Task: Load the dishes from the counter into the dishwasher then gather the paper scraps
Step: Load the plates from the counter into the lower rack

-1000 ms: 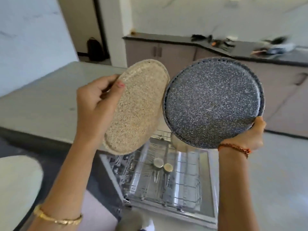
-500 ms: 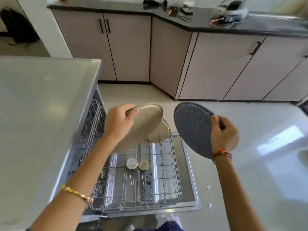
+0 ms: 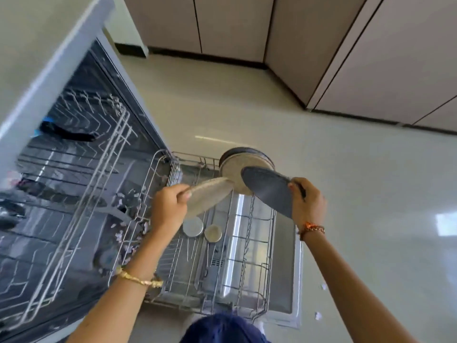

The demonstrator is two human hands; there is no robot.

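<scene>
Two plates held over the pulled-out lower rack (image 3: 249,288) of the open dishwasher. Left hand (image 3: 170,206) grips a beige speckled plate (image 3: 210,196) by its rim, tilted, above the rack's middle. Right hand (image 3: 308,204) grips a dark grey speckled plate (image 3: 268,189) by its edge, tilted, above the rack's far right part. Stacked plates (image 3: 237,169) already stand at the rack's far end, just behind both held plates; whether they touch is unclear. Two round steel cups (image 3: 202,230) sit in the rack under the left hand. Paper scraps (image 3: 319,315) lie on the floor right of the rack, beside the open door.
</scene>
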